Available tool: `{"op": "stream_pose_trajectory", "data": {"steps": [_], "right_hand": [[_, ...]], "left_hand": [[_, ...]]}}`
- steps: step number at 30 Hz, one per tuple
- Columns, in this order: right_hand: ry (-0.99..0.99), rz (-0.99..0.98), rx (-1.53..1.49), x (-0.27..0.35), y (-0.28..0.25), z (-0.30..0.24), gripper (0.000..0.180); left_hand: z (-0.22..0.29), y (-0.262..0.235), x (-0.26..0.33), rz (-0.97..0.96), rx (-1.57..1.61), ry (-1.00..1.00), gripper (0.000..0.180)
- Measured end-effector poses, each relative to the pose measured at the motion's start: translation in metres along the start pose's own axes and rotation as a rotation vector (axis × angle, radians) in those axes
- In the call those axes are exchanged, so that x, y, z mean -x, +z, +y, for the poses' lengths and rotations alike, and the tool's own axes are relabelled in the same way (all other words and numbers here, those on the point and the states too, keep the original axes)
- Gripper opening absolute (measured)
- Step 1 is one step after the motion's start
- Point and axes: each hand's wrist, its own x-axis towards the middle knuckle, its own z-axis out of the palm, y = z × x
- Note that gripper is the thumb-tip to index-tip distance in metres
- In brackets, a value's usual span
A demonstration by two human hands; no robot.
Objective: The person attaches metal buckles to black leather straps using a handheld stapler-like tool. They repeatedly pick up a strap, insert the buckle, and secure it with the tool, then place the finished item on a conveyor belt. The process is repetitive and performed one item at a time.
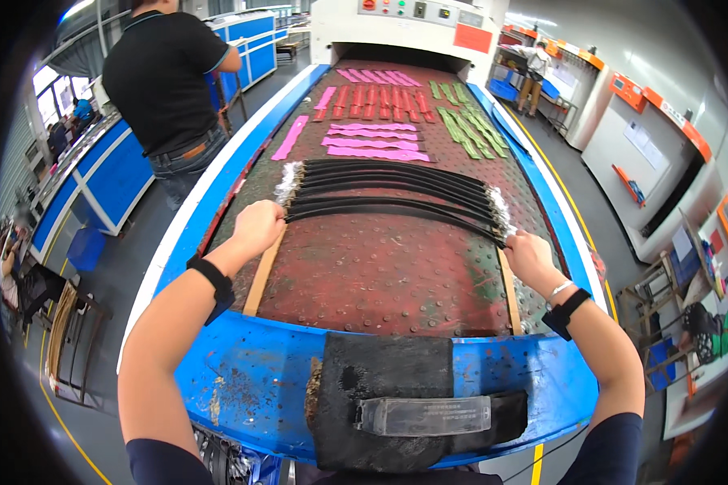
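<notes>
A row of several long black strips with whitish, frayed-looking ends lies across two narrow wooden slats on the dark red belt. My left hand is closed at the left end of the nearest black strip, just above the left wooden slat. At the other end of that strip, my right hand pinches it beside the right wooden slat. Between the two hands the strip bows slightly upward. Both wrists carry black bands.
Farther up the belt lie pink strips, red strips and green strips. A white machine spans its far end. On the blue front ledge sit a black pad and a clear plastic case. A person stands left.
</notes>
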Motion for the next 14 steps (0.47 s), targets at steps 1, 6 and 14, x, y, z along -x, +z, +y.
{"op": "stream_pose_trajectory", "data": {"steps": [1,6,14], "right_hand": [[-0.002,-0.008,-0.004,-0.003,0.002,-0.001,0.014],[-0.007,-0.047,0.044,-0.012,0.018,0.02,0.014],[0.05,-0.122,-0.002,-0.026,0.025,0.024,0.01]], "left_hand": [[-0.001,0.001,0.002,-0.006,-0.015,-0.012,0.014],[-0.006,0.015,-0.002,-0.024,0.045,-0.059,0.015],[-0.009,0.017,-0.007,-0.065,0.076,-0.123,0.014]]}}
